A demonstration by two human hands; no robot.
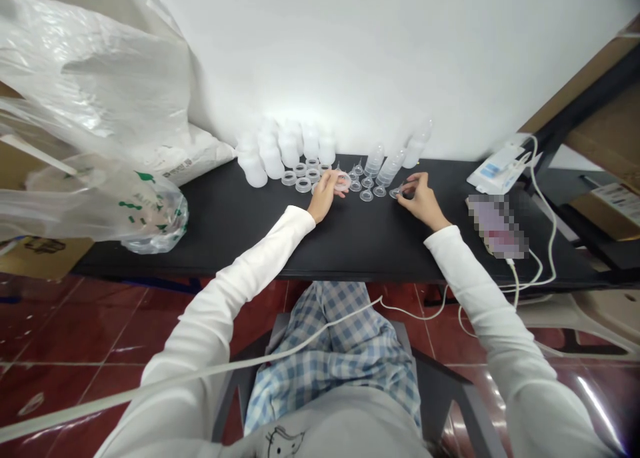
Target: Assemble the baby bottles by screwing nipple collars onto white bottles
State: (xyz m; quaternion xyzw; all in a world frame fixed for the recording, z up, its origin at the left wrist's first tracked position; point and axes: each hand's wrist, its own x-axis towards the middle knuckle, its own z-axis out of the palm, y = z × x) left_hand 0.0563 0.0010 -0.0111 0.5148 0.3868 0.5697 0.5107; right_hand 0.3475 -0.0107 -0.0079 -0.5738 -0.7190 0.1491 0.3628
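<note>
My left hand [326, 195] is closed on a clear ring collar [343, 181], held just above the black table. Farther right, the fingers of my right hand [423, 200] pinch the edge of a clear bottle nipple [396, 193] at the table top. Between the hands lie several more clear nipples [367, 195], standing tip up. Several ring collars [303, 185] lie by my left hand, some partly hidden by it. Behind them stand white bottles [273, 159] in rows. Clear stacked caps [391, 168] rise behind the nipples, one stack leaning.
A big white sack [100, 65] and a clear plastic bag [150, 208] crowd the left. At the right lie a blurred-out phone [496, 228] with a white cable [553, 238] and a white packet [500, 168]. A white wall [350, 58] backs the black table [240, 225].
</note>
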